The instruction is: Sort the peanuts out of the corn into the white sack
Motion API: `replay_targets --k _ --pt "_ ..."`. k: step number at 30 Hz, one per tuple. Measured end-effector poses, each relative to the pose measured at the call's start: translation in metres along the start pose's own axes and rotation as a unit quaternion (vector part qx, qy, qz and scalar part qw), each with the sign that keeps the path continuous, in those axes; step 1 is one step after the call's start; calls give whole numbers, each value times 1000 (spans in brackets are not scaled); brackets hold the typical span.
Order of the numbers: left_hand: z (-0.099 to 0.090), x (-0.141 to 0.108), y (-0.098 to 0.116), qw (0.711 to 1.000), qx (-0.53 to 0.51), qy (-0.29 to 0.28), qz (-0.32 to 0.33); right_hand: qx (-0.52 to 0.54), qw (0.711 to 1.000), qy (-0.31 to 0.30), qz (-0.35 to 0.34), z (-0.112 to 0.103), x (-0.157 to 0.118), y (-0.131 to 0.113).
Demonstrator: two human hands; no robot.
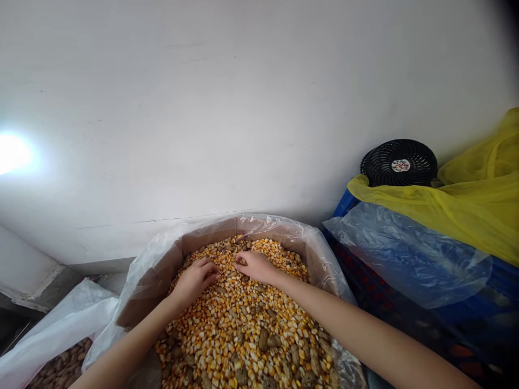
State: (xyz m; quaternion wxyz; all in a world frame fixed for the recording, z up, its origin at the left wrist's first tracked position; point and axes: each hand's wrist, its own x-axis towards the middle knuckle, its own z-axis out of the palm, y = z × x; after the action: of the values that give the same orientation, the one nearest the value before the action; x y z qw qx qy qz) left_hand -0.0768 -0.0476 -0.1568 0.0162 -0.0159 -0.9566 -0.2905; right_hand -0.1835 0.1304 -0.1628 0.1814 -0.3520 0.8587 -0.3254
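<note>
My left hand and my right hand rest close together on a heap of dried yellow corn kernels, their fingers curled down into it. Peanuts in their shells lie mixed through the corn, and several sit by my right fingertips. Whether either hand holds anything is hidden by the fingers. The heap fills a cardboard box lined with clear plastic.
A white wall rises behind the box. To the right are a blue crate, a clear plastic bag, a yellow plastic sheet and a round black fan. A white sack of peanuts lies at lower left.
</note>
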Motion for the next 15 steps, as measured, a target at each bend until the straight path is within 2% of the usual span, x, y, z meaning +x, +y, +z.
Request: replay_targets --k 1,2,3,4,5,7,8,9,10,11,12,13,15 --pt "-1 1 1 996 -82 20 -30 85 996 5 16 -2 1 -1" --pt "-2 2 2 980 -182 40 -65 198 980 8 31 -4 2 -2" --pt "-4 2 4 949 -295 60 -97 316 948 9 43 -8 3 -4" --pt "-7 3 5 900 -410 76 -124 414 909 8 48 -12 3 -5" --pt "-10 3 7 841 -515 89 -143 485 873 3 46 -16 3 -7" --pt "-16 4 7 725 -663 108 -153 567 822 -13 48 -24 2 -9" --pt "-19 4 7 687 -702 115 -149 585 809 -19 53 -26 1 -10" --pt "-22 4 6 667 -721 118 -145 599 798 -28 62 -28 1 -10" --pt "-23 3 5 663 -726 117 -140 596 798 -41 73 -27 0 -11" --pt "-24 3 3 675 -716 116 -139 571 814 -56 85 -26 -2 -11" --pt "-24 2 2 702 -688 111 -144 520 845 -71 96 -23 -3 -11" --pt "-24 1 0 747 -639 105 -154 449 884 -86 100 -20 -4 -11" --pt "-23 -1 -1 870 -462 84 -152 268 955 -98 75 -11 -7 -11"
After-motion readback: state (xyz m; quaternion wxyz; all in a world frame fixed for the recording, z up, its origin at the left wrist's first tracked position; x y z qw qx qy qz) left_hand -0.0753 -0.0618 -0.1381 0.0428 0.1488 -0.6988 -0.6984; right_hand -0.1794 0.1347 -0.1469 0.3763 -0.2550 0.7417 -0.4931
